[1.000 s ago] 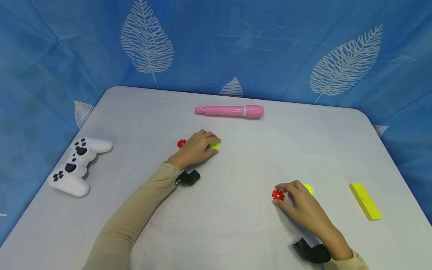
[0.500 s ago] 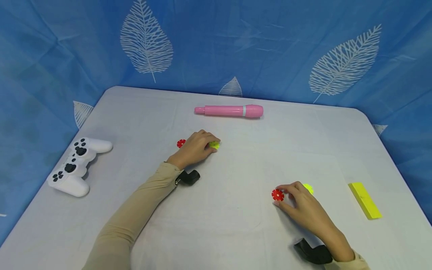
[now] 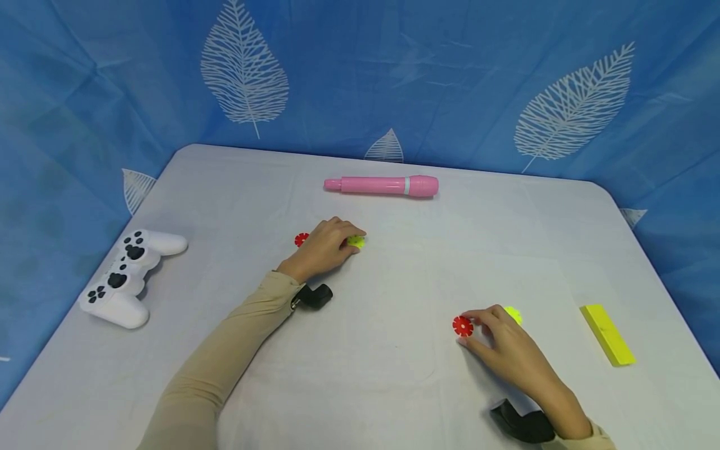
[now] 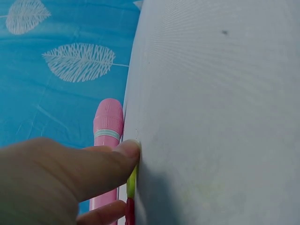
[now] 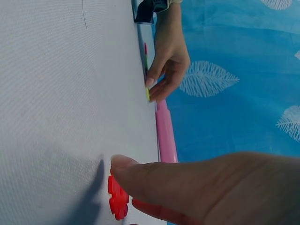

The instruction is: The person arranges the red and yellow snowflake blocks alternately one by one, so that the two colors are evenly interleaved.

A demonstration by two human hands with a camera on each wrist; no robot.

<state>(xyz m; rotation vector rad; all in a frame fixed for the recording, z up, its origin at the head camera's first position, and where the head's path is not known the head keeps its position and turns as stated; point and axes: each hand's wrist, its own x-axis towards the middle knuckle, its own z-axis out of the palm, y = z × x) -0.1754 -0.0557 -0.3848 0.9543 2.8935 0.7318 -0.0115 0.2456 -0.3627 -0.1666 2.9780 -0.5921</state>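
Note:
In the head view my left hand (image 3: 322, 247) pinches a yellow-green notched plastic disc (image 3: 357, 241) at the table surface, thumb on the near edge. A red notched disc (image 3: 301, 239) lies just left of that hand, partly covered by it. My right hand (image 3: 510, 351) holds another red notched disc (image 3: 462, 325) by its rim between thumb and fingers; the right wrist view shows this disc (image 5: 118, 198) nearly edge-on beside the thumb. Behind the right hand a second yellow-green disc (image 3: 513, 314) is half hidden.
A pink microphone (image 3: 382, 185) lies near the table's back edge. At the left is a white game controller (image 3: 126, 275), and at the right a yellow block (image 3: 609, 335). The white table (image 3: 388, 387) meets a blue leaf-patterned curtain (image 3: 439, 75) behind.

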